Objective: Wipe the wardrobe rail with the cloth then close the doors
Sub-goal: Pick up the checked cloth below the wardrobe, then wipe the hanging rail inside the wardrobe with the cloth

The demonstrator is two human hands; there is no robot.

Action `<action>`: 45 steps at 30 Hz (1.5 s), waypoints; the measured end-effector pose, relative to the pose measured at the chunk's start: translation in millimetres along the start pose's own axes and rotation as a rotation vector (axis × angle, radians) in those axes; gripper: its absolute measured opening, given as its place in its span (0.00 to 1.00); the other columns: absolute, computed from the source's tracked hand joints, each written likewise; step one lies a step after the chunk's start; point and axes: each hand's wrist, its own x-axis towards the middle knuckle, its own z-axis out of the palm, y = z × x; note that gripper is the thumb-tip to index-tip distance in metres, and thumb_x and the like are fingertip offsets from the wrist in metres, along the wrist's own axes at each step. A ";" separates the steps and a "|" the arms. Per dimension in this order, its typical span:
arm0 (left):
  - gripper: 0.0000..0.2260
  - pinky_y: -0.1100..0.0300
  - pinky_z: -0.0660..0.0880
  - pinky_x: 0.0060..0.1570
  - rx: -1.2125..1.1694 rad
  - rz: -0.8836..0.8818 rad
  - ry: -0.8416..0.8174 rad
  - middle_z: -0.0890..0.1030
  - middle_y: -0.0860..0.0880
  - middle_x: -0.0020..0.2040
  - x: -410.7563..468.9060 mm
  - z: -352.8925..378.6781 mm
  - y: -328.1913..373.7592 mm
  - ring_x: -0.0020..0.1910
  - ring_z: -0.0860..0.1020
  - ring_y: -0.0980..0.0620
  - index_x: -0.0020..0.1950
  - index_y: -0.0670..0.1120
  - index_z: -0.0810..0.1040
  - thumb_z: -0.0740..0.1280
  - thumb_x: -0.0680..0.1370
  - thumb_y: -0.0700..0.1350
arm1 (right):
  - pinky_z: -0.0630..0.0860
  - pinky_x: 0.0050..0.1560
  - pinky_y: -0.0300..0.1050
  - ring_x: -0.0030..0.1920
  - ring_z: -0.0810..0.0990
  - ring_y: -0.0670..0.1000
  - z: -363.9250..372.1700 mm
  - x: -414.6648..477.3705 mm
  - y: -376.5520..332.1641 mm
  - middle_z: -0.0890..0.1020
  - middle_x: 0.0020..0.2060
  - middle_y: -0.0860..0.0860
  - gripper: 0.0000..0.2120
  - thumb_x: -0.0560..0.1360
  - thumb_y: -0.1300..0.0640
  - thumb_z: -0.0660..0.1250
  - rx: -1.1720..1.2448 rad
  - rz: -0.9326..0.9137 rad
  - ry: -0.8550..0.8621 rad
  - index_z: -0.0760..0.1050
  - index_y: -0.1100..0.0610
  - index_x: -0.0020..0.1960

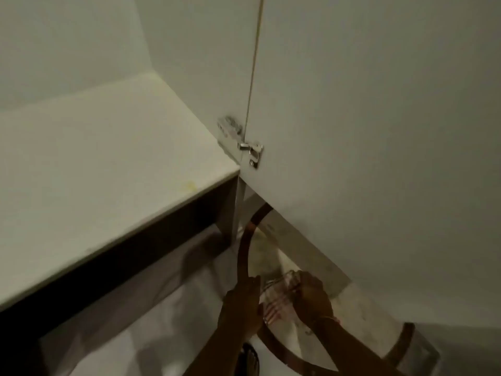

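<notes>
A copper-brown wardrobe rail (242,251) curves down from under the open white door (379,131) toward the bottom of the view. My left hand (241,308) is wrapped around the rail, with a finger lying along it. Just to the right, my right hand (314,297) grips a white cloth with red stripes (279,294), bunched between the two hands beside the rail. Whether the cloth touches the rail is hard to tell in the blur.
A white shelf (108,172) with a yellowish stain fills the left, with dark shadow under its front edge. A metal hinge (241,139) joins the door to the wardrobe side. A dark object (249,359) sits low between my forearms.
</notes>
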 end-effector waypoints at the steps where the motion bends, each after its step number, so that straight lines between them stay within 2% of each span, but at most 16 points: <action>1: 0.29 0.52 0.67 0.69 0.003 -0.025 -0.028 0.67 0.48 0.75 16.0 19.0 -3.5 0.73 0.66 0.48 0.77 0.50 0.55 0.61 0.79 0.54 | 0.72 0.66 0.52 0.67 0.73 0.58 14.1 17.2 13.7 0.75 0.67 0.57 0.20 0.79 0.54 0.59 0.003 0.041 -0.029 0.70 0.56 0.69; 4: 0.30 0.52 0.69 0.67 -0.007 -0.146 -0.068 0.67 0.46 0.74 51.7 59.4 -9.9 0.72 0.67 0.46 0.78 0.49 0.54 0.61 0.79 0.53 | 0.69 0.69 0.53 0.70 0.70 0.61 40.0 53.1 36.6 0.72 0.70 0.60 0.27 0.77 0.54 0.63 0.006 0.160 -0.140 0.64 0.60 0.74; 6: 0.27 0.52 0.71 0.65 0.029 -0.157 -0.093 0.68 0.46 0.72 66.3 83.0 -10.8 0.70 0.68 0.44 0.77 0.49 0.58 0.60 0.79 0.52 | 0.73 0.63 0.54 0.64 0.74 0.64 57.9 66.1 49.6 0.76 0.64 0.62 0.24 0.75 0.56 0.64 0.009 0.197 -0.135 0.68 0.62 0.69; 9: 0.21 0.52 0.70 0.64 0.044 -0.152 -0.022 0.74 0.46 0.65 81.0 95.5 -11.4 0.66 0.72 0.45 0.71 0.48 0.67 0.60 0.78 0.49 | 0.76 0.54 0.54 0.56 0.80 0.64 73.9 74.0 59.0 0.82 0.55 0.62 0.19 0.73 0.58 0.66 0.131 0.226 -0.097 0.71 0.60 0.62; 12: 0.15 0.53 0.72 0.60 0.017 -0.146 -0.032 0.78 0.47 0.60 84.7 87.4 -6.5 0.62 0.75 0.46 0.63 0.48 0.74 0.62 0.78 0.47 | 0.75 0.55 0.51 0.58 0.80 0.64 77.2 73.0 57.1 0.82 0.57 0.63 0.18 0.74 0.60 0.66 0.176 0.259 -0.103 0.73 0.61 0.63; 15: 0.15 0.54 0.73 0.59 -0.075 -0.159 0.010 0.78 0.48 0.60 65.8 59.1 -4.6 0.62 0.76 0.47 0.64 0.48 0.74 0.62 0.78 0.49 | 0.75 0.51 0.52 0.54 0.81 0.65 59.5 56.7 41.5 0.83 0.53 0.64 0.11 0.75 0.62 0.66 0.343 0.234 0.005 0.77 0.63 0.56; 17: 0.14 0.57 0.74 0.57 -0.140 -0.153 0.066 0.79 0.48 0.59 43.1 24.0 -1.3 0.59 0.78 0.49 0.62 0.49 0.75 0.61 0.78 0.50 | 0.78 0.52 0.57 0.51 0.81 0.65 34.5 38.3 18.1 0.83 0.49 0.64 0.08 0.77 0.61 0.66 0.457 0.185 0.043 0.77 0.64 0.54; 20: 0.13 0.61 0.73 0.50 -0.215 -0.118 0.147 0.80 0.51 0.53 -5.1 -58.3 5.8 0.50 0.78 0.54 0.55 0.52 0.76 0.60 0.77 0.57 | 0.80 0.53 0.60 0.50 0.82 0.63 -24.8 -0.2 -43.1 0.84 0.47 0.61 0.07 0.78 0.61 0.66 0.728 0.122 0.021 0.78 0.63 0.54; 22: 0.14 0.62 0.72 0.47 -0.193 -0.104 0.252 0.80 0.52 0.51 -36.8 -120.3 5.7 0.49 0.78 0.53 0.54 0.53 0.77 0.59 0.77 0.58 | 0.81 0.52 0.59 0.50 0.84 0.62 -66.1 -20.9 -90.9 0.85 0.48 0.61 0.08 0.78 0.63 0.66 0.840 0.055 -0.043 0.78 0.62 0.55; 24: 0.12 0.59 0.71 0.44 -0.180 -0.113 0.364 0.80 0.52 0.50 -72.2 -189.2 0.6 0.48 0.79 0.50 0.53 0.52 0.77 0.58 0.77 0.56 | 0.83 0.48 0.53 0.48 0.85 0.57 -112.5 -41.0 -146.9 0.85 0.49 0.60 0.08 0.77 0.64 0.66 0.885 -0.055 -0.106 0.78 0.62 0.56; 27: 0.13 0.57 0.73 0.47 -0.135 -0.086 0.523 0.81 0.53 0.52 -120.2 -296.1 -9.6 0.49 0.78 0.51 0.55 0.53 0.77 0.58 0.77 0.55 | 0.82 0.42 0.48 0.43 0.86 0.54 -184.9 -65.3 -242.8 0.86 0.47 0.59 0.07 0.76 0.64 0.67 0.926 -0.247 -0.148 0.80 0.60 0.53; 31: 0.15 0.57 0.74 0.44 -0.122 -0.045 0.770 0.83 0.54 0.47 -191.7 -439.3 -20.1 0.44 0.79 0.54 0.52 0.53 0.80 0.58 0.77 0.58 | 0.80 0.33 0.46 0.37 0.84 0.52 -278.6 -109.4 -376.5 0.86 0.41 0.55 0.08 0.74 0.63 0.69 1.022 -0.512 -0.180 0.80 0.56 0.52; 36: 0.13 0.54 0.76 0.41 -0.054 0.039 1.086 0.83 0.54 0.40 -279.3 -608.7 -19.6 0.39 0.80 0.56 0.45 0.52 0.81 0.60 0.78 0.56 | 0.79 0.31 0.45 0.37 0.85 0.52 -384.8 -182.4 -526.1 0.87 0.41 0.55 0.12 0.70 0.56 0.72 1.104 -0.867 -0.138 0.79 0.53 0.53; 39: 0.14 0.54 0.75 0.40 0.039 0.040 1.144 0.81 0.55 0.35 -306.2 -668.2 -11.3 0.37 0.79 0.56 0.40 0.50 0.78 0.60 0.76 0.58 | 0.76 0.27 0.44 0.31 0.82 0.51 -425.2 -210.4 -575.9 0.86 0.33 0.53 0.13 0.66 0.54 0.73 1.159 -0.990 -0.086 0.79 0.52 0.50; 41: 0.14 0.56 0.74 0.39 0.088 0.047 1.234 0.80 0.57 0.34 -327.3 -727.4 -4.6 0.35 0.78 0.58 0.39 0.52 0.77 0.60 0.75 0.59 | 0.75 0.26 0.44 0.31 0.81 0.53 -465.2 -224.6 -621.6 0.85 0.33 0.55 0.10 0.69 0.56 0.72 1.183 -1.067 -0.066 0.79 0.54 0.50; 45: 0.15 0.54 0.75 0.38 0.282 0.085 1.397 0.81 0.55 0.35 -361.7 -831.6 28.3 0.35 0.78 0.56 0.41 0.51 0.78 0.59 0.75 0.60 | 0.79 0.30 0.46 0.39 0.84 0.57 -542.7 -255.3 -698.4 0.86 0.41 0.59 0.09 0.72 0.57 0.70 1.329 -1.261 -0.092 0.79 0.59 0.50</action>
